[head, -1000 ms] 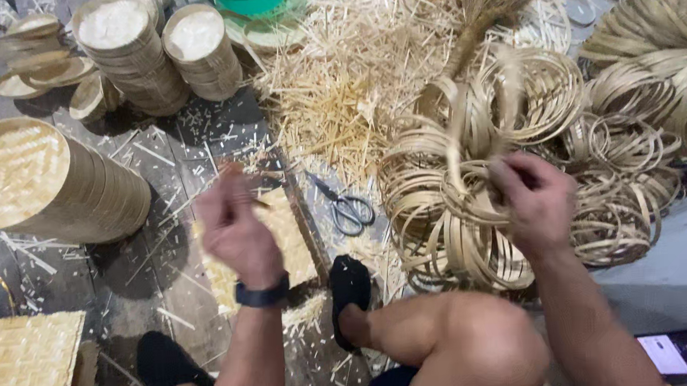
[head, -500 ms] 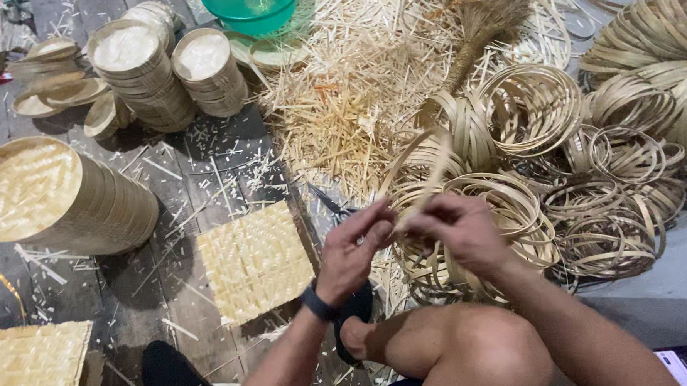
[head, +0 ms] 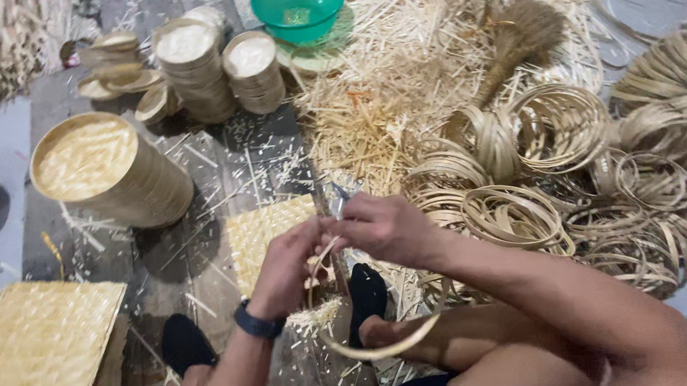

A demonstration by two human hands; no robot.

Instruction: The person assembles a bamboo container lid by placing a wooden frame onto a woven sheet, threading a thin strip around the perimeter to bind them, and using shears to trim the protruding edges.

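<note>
My left hand (head: 285, 269) and my right hand (head: 380, 228) meet in front of me, both gripping a thin bamboo strip ring (head: 373, 347) that curves down over my foot in a black sock (head: 367, 292). The fingers pinch the ring's upper part, which they hide. A black watch sits on my left wrist. Under my hands lies a square woven bamboo mat (head: 264, 231). A heap of coiled bamboo rings (head: 547, 176) spreads just right of my right hand.
A large round woven basket stack (head: 103, 169) lies left. Stacks of small round baskets (head: 199, 64) and a green bowl (head: 298, 11) stand at the back. Loose bamboo splinters (head: 378, 99) cover the floor. Another woven mat (head: 45, 341) lies at the lower left.
My hands came together from apart: the right left the ring heap with a ring, the left rose off the mat. Both now hold the ring closer to my body.
</note>
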